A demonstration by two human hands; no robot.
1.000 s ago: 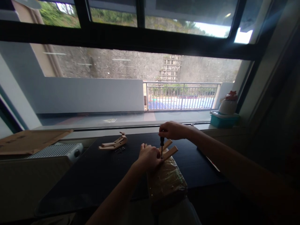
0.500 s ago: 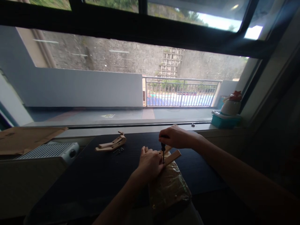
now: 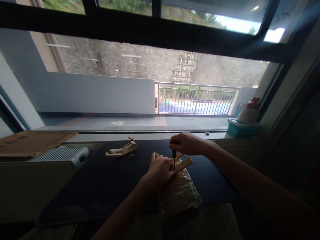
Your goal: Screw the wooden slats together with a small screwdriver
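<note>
My right hand (image 3: 185,143) is closed around the dark handle of a screwdriver (image 3: 174,156), which stands upright with its tip down on a wooden piece (image 3: 184,165). My left hand (image 3: 161,170) is wrapped over that wooden piece, with its fingers close to the screwdriver's tip. The wood rests on a box covered in shiny tape (image 3: 178,196). The screw under the tip is too small to make out. Farther left on the dark table lie another wooden part (image 3: 121,149) with curved ends and several loose screws (image 3: 130,156).
The dark table (image 3: 100,186) stands against a window sill. At the left are a radiator (image 3: 60,156) and a flat cardboard sheet (image 3: 32,141). A teal box (image 3: 242,128) with a white pot (image 3: 248,115) on it sits at the sill's right end. Beyond the glass runs a railing (image 3: 197,100).
The view has turned slightly left, so the scene sits a little farther right. Both hands keep their places on the screwdriver and the wooden piece.
</note>
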